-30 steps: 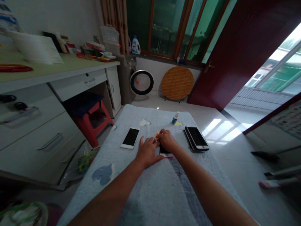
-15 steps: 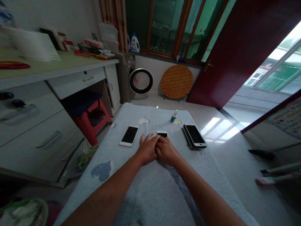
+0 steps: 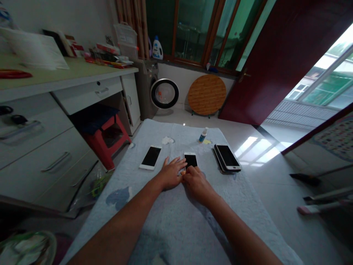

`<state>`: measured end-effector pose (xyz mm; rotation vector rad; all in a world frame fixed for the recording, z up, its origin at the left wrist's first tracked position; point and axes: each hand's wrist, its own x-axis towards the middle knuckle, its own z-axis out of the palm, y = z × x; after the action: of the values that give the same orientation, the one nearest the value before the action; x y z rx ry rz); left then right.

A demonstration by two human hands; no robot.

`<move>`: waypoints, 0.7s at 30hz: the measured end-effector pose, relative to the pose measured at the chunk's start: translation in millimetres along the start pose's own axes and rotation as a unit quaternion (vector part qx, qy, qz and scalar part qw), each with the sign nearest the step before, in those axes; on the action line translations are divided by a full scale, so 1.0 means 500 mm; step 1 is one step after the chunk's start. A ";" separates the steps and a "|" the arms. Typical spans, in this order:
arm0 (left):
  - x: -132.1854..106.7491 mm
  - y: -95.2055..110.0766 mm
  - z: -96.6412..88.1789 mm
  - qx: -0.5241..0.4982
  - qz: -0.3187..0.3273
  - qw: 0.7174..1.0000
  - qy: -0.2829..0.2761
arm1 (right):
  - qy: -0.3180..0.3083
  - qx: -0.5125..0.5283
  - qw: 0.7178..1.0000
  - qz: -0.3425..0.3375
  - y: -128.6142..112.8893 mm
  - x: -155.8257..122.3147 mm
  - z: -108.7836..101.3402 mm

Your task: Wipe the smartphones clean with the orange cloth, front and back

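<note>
A white smartphone with a dark screen (image 3: 191, 159) lies in the middle of the cloth-covered table (image 3: 176, 221). My left hand (image 3: 172, 173) rests flat at its left edge, fingers spread, fingertips touching that side. Over the phone's lower end, my right hand (image 3: 196, 183) is closed with its fingers curled together; whatever it may pinch is hidden. Another white smartphone (image 3: 150, 157) lies left of my left hand. To the right is a stack of devices with a white phone (image 3: 227, 157) on top. Beyond the phones stands a small spray bottle (image 3: 203, 135).
A desk (image 3: 91, 81) with drawers and a red stool (image 3: 110, 136) stand along the left. Behind the table are a washing machine with its round door (image 3: 164, 94) ajar and a round wooden tabletop (image 3: 206, 95). A dark red door (image 3: 256, 66) is at right.
My right hand has moved slightly down toward me, so more of the middle phone's screen shows. My left hand has flattened and its fingers now point toward the phone.
</note>
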<state>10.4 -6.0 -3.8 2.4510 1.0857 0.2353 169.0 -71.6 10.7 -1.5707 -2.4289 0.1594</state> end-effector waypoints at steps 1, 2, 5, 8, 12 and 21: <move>0.000 0.001 -0.002 -0.001 0.000 1.000 0.000 | 0.002 -0.002 1.000 0.001 -0.003 -0.006 0.000; -0.001 0.002 -0.005 -0.003 0.001 1.000 0.000 | 0.005 -0.004 1.000 0.001 -0.007 -0.012 -0.001; -0.002 0.004 -0.008 -0.008 0.004 1.000 0.002 | 0.009 -0.007 1.000 0.005 -0.014 -0.031 -0.005; 0.000 -0.001 -0.004 -0.011 0.005 1.000 0.007 | 0.011 -0.006 1.000 0.007 -0.014 -0.049 -0.003; 0.004 -0.007 0.003 -0.010 0.006 1.000 0.015 | 0.028 0.015 0.999 0.027 -0.003 -0.069 0.002; 0.003 0.000 0.001 -0.019 0.001 0.999 0.027 | 0.064 0.040 0.991 0.107 0.035 -0.091 -0.014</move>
<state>11.4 -5.0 -4.4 2.4248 1.0901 0.3225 204.2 -106.0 7.1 -1.7467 -2.1282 0.1870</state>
